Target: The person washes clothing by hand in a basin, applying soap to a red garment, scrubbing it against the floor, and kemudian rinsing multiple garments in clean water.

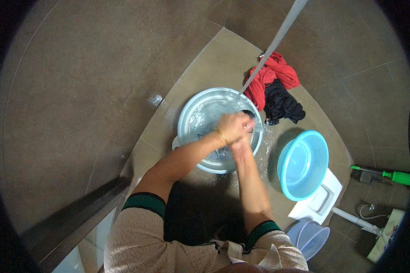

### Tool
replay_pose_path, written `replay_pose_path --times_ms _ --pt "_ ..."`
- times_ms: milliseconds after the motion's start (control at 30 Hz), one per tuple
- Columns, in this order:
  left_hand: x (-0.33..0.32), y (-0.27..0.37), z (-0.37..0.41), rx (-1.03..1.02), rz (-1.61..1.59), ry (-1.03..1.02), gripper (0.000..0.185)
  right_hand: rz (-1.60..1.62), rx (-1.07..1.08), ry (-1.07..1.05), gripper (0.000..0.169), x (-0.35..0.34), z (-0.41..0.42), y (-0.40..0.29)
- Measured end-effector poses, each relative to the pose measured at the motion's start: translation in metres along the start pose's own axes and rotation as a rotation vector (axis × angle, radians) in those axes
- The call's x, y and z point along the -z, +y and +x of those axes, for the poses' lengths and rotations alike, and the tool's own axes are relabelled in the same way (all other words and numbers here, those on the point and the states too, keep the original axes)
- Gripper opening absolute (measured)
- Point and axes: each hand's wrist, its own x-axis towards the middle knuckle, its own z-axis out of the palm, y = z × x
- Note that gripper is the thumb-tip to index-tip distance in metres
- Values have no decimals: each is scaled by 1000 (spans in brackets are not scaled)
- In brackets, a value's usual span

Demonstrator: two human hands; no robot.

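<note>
Over a white plastic basin of water, my two hands are pressed together at the basin's right side. My left hand, with a gold bangle at its wrist, lies across the right and is blurred. My right hand is partly hidden beneath it. Dark wet cloth shows at the far side of the hands, gripped between them. More dark cloth lies underwater in the basin. A stream of water falls from above into the basin near its far right rim.
Red cloth and black cloth lie heaped on the tiled floor beyond the basin. To the right, a blue tub leans over a white squat toilet. A translucent bucket and a green-handled brush are nearby.
</note>
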Motion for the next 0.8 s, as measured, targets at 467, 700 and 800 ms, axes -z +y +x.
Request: replay_pose_path --times_ms 467,700,800 --pt "-14 -131 -58 -139 631 -130 53 -1977 684 -85 48 52 32 28" --pt "-2 -99 -29 515 142 125 47 -1097 533 435 20 93 47 -3" --pt "7 -102 -30 572 466 -418 46 -1815 339 167 19 77 40 16"
